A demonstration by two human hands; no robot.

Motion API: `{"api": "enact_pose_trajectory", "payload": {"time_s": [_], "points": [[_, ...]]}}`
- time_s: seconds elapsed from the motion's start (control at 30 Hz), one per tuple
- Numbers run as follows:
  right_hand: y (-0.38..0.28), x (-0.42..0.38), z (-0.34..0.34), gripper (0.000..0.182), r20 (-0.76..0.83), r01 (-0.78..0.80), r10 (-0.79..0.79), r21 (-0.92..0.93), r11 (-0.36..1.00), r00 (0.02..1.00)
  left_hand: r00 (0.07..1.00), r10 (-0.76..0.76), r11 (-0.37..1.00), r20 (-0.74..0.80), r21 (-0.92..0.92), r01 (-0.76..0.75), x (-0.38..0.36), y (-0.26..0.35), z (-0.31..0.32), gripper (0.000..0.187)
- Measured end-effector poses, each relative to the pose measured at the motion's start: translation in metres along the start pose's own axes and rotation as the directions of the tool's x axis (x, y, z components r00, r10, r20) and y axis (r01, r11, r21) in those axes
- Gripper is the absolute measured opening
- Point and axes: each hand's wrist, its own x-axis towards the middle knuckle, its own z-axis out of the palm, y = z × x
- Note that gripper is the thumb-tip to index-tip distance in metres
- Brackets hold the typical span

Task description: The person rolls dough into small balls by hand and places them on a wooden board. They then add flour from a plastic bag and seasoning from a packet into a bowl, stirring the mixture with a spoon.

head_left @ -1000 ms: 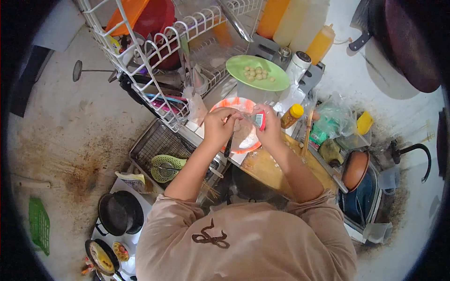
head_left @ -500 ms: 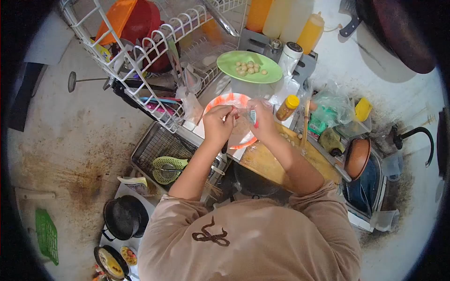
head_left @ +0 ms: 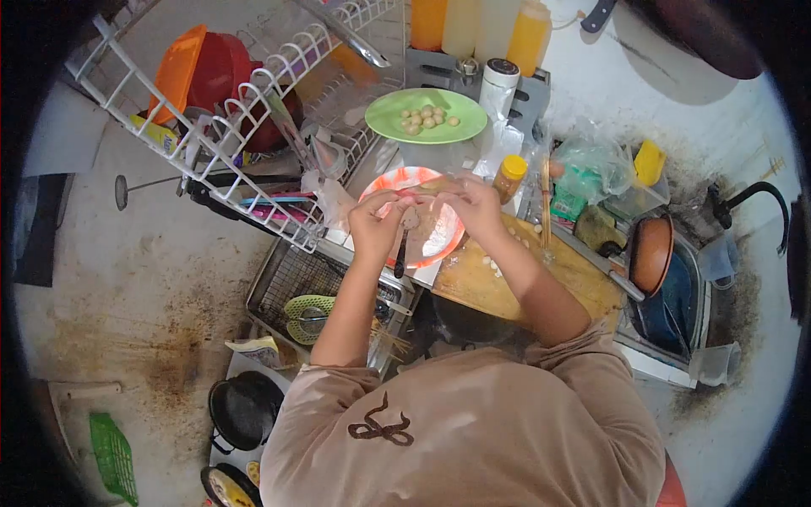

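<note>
Over an orange-and-white bowl (head_left: 456, 235), both my hands are raised with a small sachet (head_left: 434, 184) stretched between them. My left hand (head_left: 374, 230) pinches the sachet's reddish end. At the other end, the fingers of my right hand (head_left: 475, 205) are closed on it. The print on the sachet is too small to read. Inside the bowl lies a pale mixture, partly hidden below my hands. A dark-handled utensil (head_left: 400, 260) leans in the bowl, its handle over the near rim.
Beyond the bowl, a green plate (head_left: 389, 127) holds several pale balls. To the right are a yellow-capped jar (head_left: 509, 179), a wooden cutting board (head_left: 473, 286) with small pale pieces, and a knife (head_left: 615, 275). A white dish rack (head_left: 228, 139) stands at the left.
My hands have turned the sachet, so its labelled side no longer faces up and it lies more level. The whole view has shifted slightly. More of the bowl's inside shows.
</note>
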Motion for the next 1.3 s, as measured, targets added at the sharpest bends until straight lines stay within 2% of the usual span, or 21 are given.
{"api": "enact_pose_trajectory", "payload": {"time_s": [0.07,0.17,0.27,0.37,0.43,0.5,0.53,0.57,0.67,0.77,0.87,0.97,1.03,1.17,1.2,1.27,1.3], "points": [[0.007,-0.001,-0.004,0.019,0.044,0.146,-0.14,-0.219,0.965,0.989,1.0,0.022,1.0,0.016,0.018,-0.023,-0.001,-0.012,0.0,0.011],[-0.011,-0.005,0.0,0.016,-0.042,0.184,-0.195,-0.187,0.965,0.98,0.985,0.171,0.965,0.02,0.2,-0.172,-0.002,-0.01,-0.004,0.014],[-0.01,-0.007,-0.004,0.013,-0.038,0.172,-0.188,-0.264,0.949,0.981,0.981,0.176,0.953,0.083,0.234,-0.191,-0.004,0.003,-0.004,0.014],[-0.014,-0.009,-0.003,0.012,0.012,0.154,-0.157,-0.274,0.949,0.988,0.976,0.206,0.925,0.068,0.313,-0.217,-0.004,0.005,-0.002,0.014],[-0.011,-0.007,-0.004,0.011,0.002,0.211,-0.223,-0.326,0.921,0.975,0.974,-0.067,0.998,0.214,-0.007,0.07,-0.003,0.003,-0.004,0.012],[-0.012,-0.006,-0.004,0.011,0.012,0.218,-0.227,-0.333,0.917,0.974,0.967,-0.084,0.996,0.241,0.059,0.072,-0.006,0.005,-0.004,0.01],[-0.015,-0.007,-0.001,0.011,0.026,0.197,-0.199,-0.312,0.929,0.98,0.982,0.028,0.958,0.188,0.275,-0.08,-0.009,0.008,-0.002,0.009],[-0.017,-0.007,0.0,0.011,0.041,0.175,-0.171,-0.289,0.941,0.984,0.976,0.148,0.851,0.16,0.483,-0.208,-0.011,0.01,-0.001,0.008],[-0.019,-0.001,-0.004,0.012,0.021,0.256,-0.268,-0.38,0.889,0.963,0.998,0.023,0.991,0.064,0.127,-0.031,-0.007,-0.003,-0.004,0.008],[-0.011,-0.001,-0.002,0.012,0.011,0.226,-0.238,-0.353,0.908,0.971,0.995,0.038,0.976,0.087,0.209,-0.055,-0.005,-0.01,-0.007,0.018],[-0.012,-0.003,-0.001,0.013,0.1,0.212,-0.192,-0.26,0.942,0.976,0.999,0.036,0.983,0.035,0.18,-0.041,-0.004,-0.025,-0.005,0.018],[0.0,0.002,-0.003,0.014,-0.037,0.209,-0.244,-0.402,0.892,0.969,0.996,0.043,0.947,0.084,0.316,-0.067,-0.003,-0.011,-0.008,0.019],[-0.003,-0.002,0.0,0.015,0.009,0.124,-0.127,-0.286,0.95,0.992,0.993,-0.028,0.958,0.111,0.287,-0.005,-0.005,0.009,-0.005,0.013],[-0.002,-0.005,0.006,0.017,0.036,-0.007,0.012,-0.143,0.99,0.999,0.984,0.056,0.947,0.168,0.302,-0.105,-0.005,-0.001,-0.005,0.011],[0.002,-0.006,0.006,0.017,0.054,0.015,-0.005,-0.191,0.981,0.999,0.984,0.065,0.951,0.166,0.287,-0.111,-0.004,-0.004,-0.005,0.012],[0.011,-0.007,0.005,0.017,0.092,0.06,-0.035,-0.283,0.957,0.995,0.993,-0.016,0.983,0.116,0.183,-0.006,-0.004,-0.006,-0.005,0.015],[0.007,-0.007,0.006,0.017,0.064,0.067,-0.054,-0.235,0.97,0.997,0.994,0.035,0.972,0.104,0.226,-0.058,-0.004,-0.003,-0.004,0.012]]}}
